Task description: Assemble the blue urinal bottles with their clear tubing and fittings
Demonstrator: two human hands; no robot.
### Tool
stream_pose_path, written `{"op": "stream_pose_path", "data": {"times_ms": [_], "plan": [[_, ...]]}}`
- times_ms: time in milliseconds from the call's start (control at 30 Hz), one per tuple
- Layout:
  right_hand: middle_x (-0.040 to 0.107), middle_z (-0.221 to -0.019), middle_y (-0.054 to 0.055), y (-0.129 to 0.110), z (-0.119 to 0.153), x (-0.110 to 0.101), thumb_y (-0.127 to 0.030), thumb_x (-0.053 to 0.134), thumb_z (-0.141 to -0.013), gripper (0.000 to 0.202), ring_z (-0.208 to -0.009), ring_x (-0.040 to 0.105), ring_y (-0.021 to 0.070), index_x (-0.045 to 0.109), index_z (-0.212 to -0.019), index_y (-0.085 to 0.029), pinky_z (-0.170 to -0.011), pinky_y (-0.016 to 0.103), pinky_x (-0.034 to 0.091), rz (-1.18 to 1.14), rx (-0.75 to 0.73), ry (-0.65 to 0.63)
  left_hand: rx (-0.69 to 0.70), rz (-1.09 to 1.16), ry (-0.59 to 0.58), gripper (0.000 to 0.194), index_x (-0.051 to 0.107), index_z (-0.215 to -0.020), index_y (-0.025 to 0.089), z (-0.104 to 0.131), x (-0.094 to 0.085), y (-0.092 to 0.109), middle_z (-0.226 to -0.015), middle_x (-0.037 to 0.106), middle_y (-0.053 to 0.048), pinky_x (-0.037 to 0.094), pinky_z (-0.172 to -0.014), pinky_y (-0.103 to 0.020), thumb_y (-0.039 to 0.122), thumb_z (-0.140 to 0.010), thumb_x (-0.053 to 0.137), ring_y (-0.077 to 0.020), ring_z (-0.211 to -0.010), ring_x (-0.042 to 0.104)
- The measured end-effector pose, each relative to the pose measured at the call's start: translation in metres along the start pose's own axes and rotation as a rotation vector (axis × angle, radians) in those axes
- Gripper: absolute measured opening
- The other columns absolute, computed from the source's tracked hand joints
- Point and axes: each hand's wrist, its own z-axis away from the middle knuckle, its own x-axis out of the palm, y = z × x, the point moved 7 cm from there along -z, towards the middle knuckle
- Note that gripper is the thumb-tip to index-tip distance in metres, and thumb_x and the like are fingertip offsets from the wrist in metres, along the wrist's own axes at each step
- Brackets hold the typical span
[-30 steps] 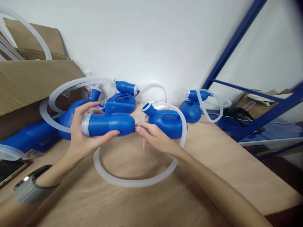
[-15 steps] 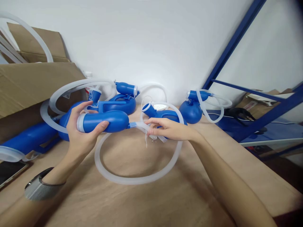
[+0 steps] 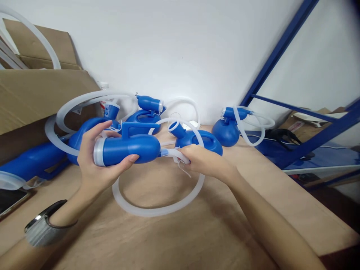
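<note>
Gripping a blue plastic bottle (image 3: 131, 149) sideways above the table (image 3: 197, 232), the left hand (image 3: 94, 161) has its fingers curled over the top and the thumb pressed under the belly, so the hand is clamped firmly on it. The bottle's grey-ringed mouth points left and its narrow end points right. At that narrow end the right hand (image 3: 205, 161) pinches the white tube end (image 3: 174, 153), fingers drawn together on it, with thin loose strips hanging just below the fingertips. From there the white corrugated hose (image 3: 157, 210) runs in a wide loop that lies on the table beneath both hands and arcs up behind the right hand. A metal bracelet (image 3: 42, 227) sits on the left wrist. Just behind the held bottle stand more blue bottles (image 3: 197, 139) with their own white hoses, one further right near a blue metal frame (image 3: 270, 52). Cardboard boxes (image 3: 36, 97) rest at the left, and a phone (image 3: 11, 200) lies at the table's left edge
</note>
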Motion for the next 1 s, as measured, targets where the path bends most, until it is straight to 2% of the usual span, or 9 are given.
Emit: {"op": "stream_pose_path", "data": {"times_ms": [133,267,367,500,567,633,733,867,1000], "plan": [[0.075,-0.094,0.002,-0.006,0.002,-0.005,-0.004,0.063,-0.085,0.02,-0.084,0.067,0.0189,0.069,-0.093,-0.021,-0.07,0.03,0.045,-0.024,-0.011,0.0,-0.097,0.036,0.027,0.101,0.059,-0.155,0.041,0.003,-0.003,-0.012,-0.11,0.068,-0.001,0.057,-0.087,-0.044,0.051,-0.065,0.101,-0.0249,-0.095,0.071],[0.075,-0.098,0.001,-0.014,0.003,-0.009,-0.009,0.07,-0.083,0.02,-0.086,0.068,0.0183,0.07,-0.098,-0.022,-0.072,0.029,0.049,-0.131,-0.025,-0.011,-0.238,0.016,0.068,0.084,0.069,-0.143,0.032,0.009,-0.004,-0.028,-0.107,0.071,-0.002,0.057,-0.09,-0.045,0.048,-0.067,0.099,-0.0255,-0.097,0.071],[0.074,-0.099,0.002,-0.011,0.003,-0.013,-0.016,0.079,-0.08,0.019,-0.086,0.067,0.0193,0.068,-0.095,-0.022,-0.072,0.03,0.048,-0.086,0.016,0.105,-0.273,-0.005,0.109,0.081,0.071,-0.138,0.029,0.011,-0.006,-0.035,-0.105,0.072,-0.002,0.057,-0.091,-0.046,0.047,-0.064,0.099,-0.025,-0.095,0.071],[0.071,-0.097,0.004,-0.012,0.005,-0.014,-0.01,0.064,-0.088,0.015,-0.084,0.065,0.0189,0.066,-0.098,-0.02,-0.071,0.031,0.046,0.067,-0.023,0.245,-0.331,-0.014,0.133,0.078,0.072,-0.135,0.028,0.011,-0.011,-0.043,-0.107,0.072,-0.002,0.056,-0.094,-0.048,0.047,-0.064,0.096,-0.027,-0.098,0.071],[0.073,-0.102,0.005,-0.016,0.006,-0.014,-0.005,0.06,-0.087,0.027,-0.089,0.067,0.0197,0.069,-0.108,-0.021,-0.075,0.031,0.049,0.067,-0.082,0.269,-0.337,-0.019,0.142,0.076,0.072,-0.134,0.027,0.01,-0.014,-0.047,-0.109,0.073,-0.003,0.055,-0.096,-0.048,0.047,-0.064,0.094,-0.0273,-0.099,0.07],[0.075,-0.116,0.005,-0.022,0.008,-0.016,-0.002,0.058,-0.084,0.053,-0.101,0.07,0.0214,0.068,-0.13,-0.025,-0.083,0.031,0.053,0.022,-0.148,0.287,-0.315,-0.029,0.162,0.073,0.072,-0.133,0.026,0.009,-0.02,-0.051,-0.115,0.074,-0.004,0.054,-0.095,-0.046,0.047,-0.066,0.092,-0.0267,-0.099,0.07],[0.072,-0.134,0.004,-0.03,0.011,-0.02,0.001,0.056,-0.084,0.083,-0.117,0.069,0.0236,0.052,-0.159,-0.034,-0.096,0.035,0.056,-0.018,-0.21,0.291,-0.283,-0.046,0.18,0.071,0.073,-0.132,0.025,0.007,-0.026,-0.057,-0.119,0.074,-0.004,0.054,-0.097,-0.045,0.048,-0.067,0.09,-0.0267,-0.1,0.07],[0.071,-0.128,0.005,-0.035,0.015,-0.023,0.0,0.046,-0.092,0.083,-0.11,0.071,0.0225,0.046,-0.166,-0.038,-0.098,0.039,0.06,-0.012,-0.178,0.28,-0.277,-0.064,0.134,0.069,0.073,-0.13,0.022,0.005,-0.027,-0.061,-0.113,0.074,-0.005,0.053,-0.099,-0.048,0.05,-0.07,0.091,-0.0288,-0.101,0.07],[0.064,-0.136,0.007,-0.033,0.016,-0.022,0.003,0.044,-0.091,0.086,-0.108,0.071,0.0208,0.045,-0.166,-0.039,-0.092,0.037,0.063,-0.02,-0.173,0.239,-0.24,-0.049,0.132,0.066,0.071,-0.129,0.022,-0.001,-0.028,-0.053,-0.105,0.072,-0.003,0.056,-0.089,-0.043,0.049,-0.072,0.092,-0.0256,-0.092,0.069]]}}
